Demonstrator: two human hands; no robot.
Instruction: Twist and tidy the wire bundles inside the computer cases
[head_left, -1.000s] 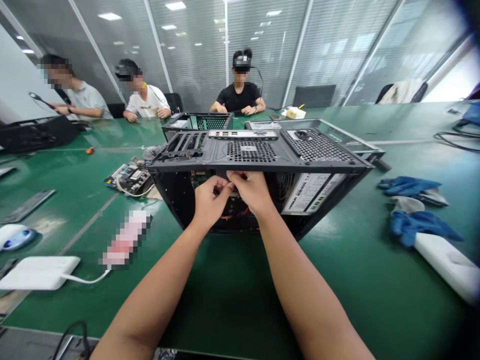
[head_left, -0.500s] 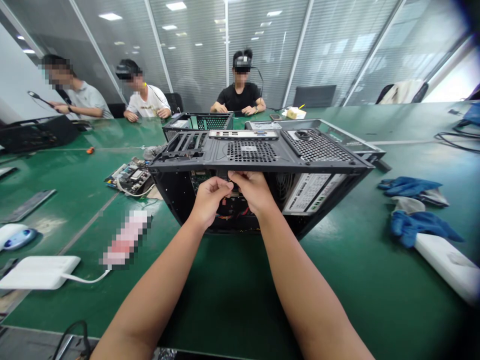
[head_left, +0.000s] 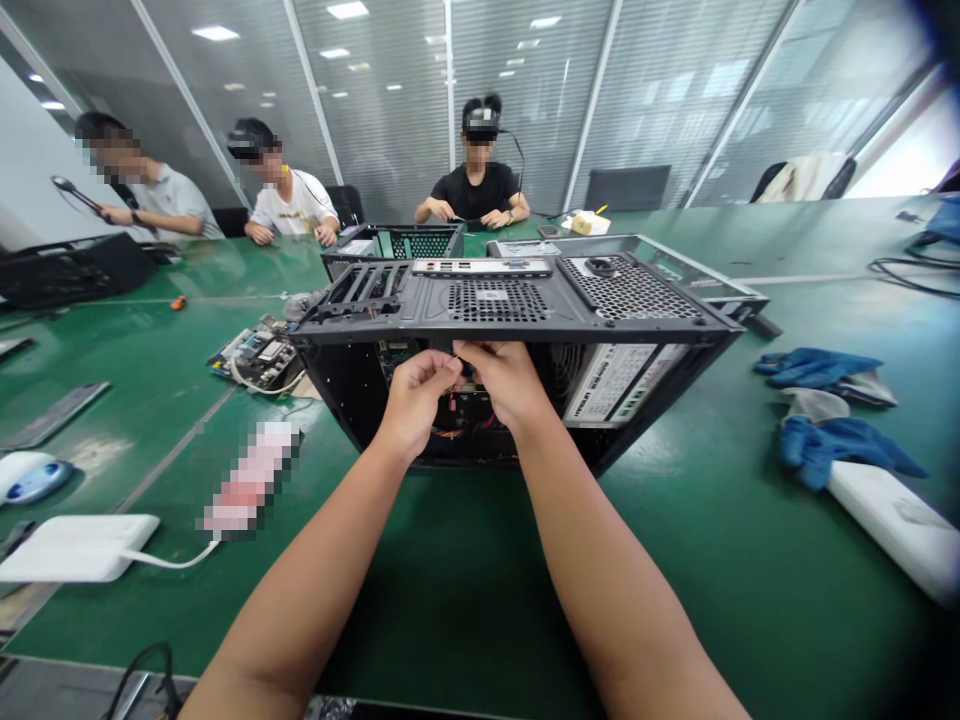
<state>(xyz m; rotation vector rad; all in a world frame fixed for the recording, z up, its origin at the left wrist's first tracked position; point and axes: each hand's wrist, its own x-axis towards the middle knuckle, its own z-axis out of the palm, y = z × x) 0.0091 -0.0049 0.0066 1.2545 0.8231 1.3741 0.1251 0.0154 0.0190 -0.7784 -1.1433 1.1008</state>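
Left grip (head_left: 415, 400), right grip (head_left: 506, 382): curled close at case (head_left: 556, 305), hold can't be told | open side faces them, likely for access

The computer case (head_left: 424, 300) looks like dull, dark metal; the table (head_left: 675, 580) is smooth and glossy, the gloves (head_left: 840, 448) cloth.

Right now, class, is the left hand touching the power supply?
Apart. The head view shows the left hand clear of the power supply, with the right hand between them.
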